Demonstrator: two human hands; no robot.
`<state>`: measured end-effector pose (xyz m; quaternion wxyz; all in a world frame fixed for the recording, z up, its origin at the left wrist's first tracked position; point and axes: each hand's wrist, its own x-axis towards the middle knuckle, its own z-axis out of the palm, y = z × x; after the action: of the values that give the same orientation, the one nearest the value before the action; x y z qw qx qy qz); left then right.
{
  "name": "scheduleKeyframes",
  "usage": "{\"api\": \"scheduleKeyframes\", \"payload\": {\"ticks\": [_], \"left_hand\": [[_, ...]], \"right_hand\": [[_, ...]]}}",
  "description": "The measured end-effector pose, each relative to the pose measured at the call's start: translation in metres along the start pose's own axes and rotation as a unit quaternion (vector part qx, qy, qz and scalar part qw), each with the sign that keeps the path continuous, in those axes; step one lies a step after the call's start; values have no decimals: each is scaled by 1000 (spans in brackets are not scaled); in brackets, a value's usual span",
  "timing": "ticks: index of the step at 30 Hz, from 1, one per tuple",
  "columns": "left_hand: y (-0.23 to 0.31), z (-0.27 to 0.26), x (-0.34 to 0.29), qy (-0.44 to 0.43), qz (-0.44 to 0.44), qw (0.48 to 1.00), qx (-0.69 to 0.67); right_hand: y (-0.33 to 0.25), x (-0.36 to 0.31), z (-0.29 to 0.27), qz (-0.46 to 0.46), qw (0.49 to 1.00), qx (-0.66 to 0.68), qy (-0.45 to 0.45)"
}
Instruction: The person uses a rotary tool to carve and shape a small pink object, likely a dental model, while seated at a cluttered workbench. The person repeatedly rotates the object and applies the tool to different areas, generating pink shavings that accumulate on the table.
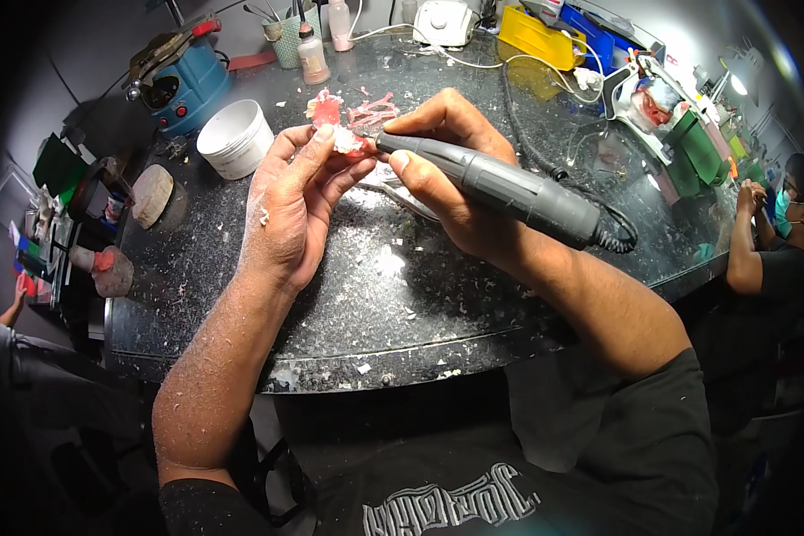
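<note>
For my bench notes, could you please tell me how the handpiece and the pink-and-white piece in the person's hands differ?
The handpiece is black; the pink-and-white piece is two-toned. The handpiece is long and tapered, while the piece is smaller and irregular. The right hand grips the handpiece; the left hand pinches the piece. Both are held over the dark bench.

Location: a workshop. Indicators: a dark bench [473,313] littered with shavings [372,110], a blue machine [190,94], a power tool [527,191] and a yellow bin [536,38]. At the distorted right edge, a masked person [775,268] apparently sits.
</note>
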<state>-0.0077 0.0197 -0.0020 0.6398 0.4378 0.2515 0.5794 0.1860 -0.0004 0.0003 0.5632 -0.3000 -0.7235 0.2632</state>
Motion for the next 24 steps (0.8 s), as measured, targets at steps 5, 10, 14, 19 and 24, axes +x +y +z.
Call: {"api": "scheduleKeyframes", "payload": {"ticks": [5, 10, 14, 19, 24], "left_hand": [[1, -1, -1, 0, -3, 1000, 0], [0, -3, 0, 3, -5, 1000, -5], [0, -1, -1, 6, -5, 1000, -6], [0, -2, 0, 4, -7, 1000, -10], [0, -3, -1, 12, -11, 1000, -9]], "right_hand": [[-4, 1, -1, 11, 1000, -3, -13], [-5, 0, 0, 8, 1000, -6, -10], [-6, 1, 0, 15, 1000, -6, -11], [-6, 0, 0, 13, 1000, -6, -8], [-3, 0, 0, 16, 1000, 10, -23]]}}
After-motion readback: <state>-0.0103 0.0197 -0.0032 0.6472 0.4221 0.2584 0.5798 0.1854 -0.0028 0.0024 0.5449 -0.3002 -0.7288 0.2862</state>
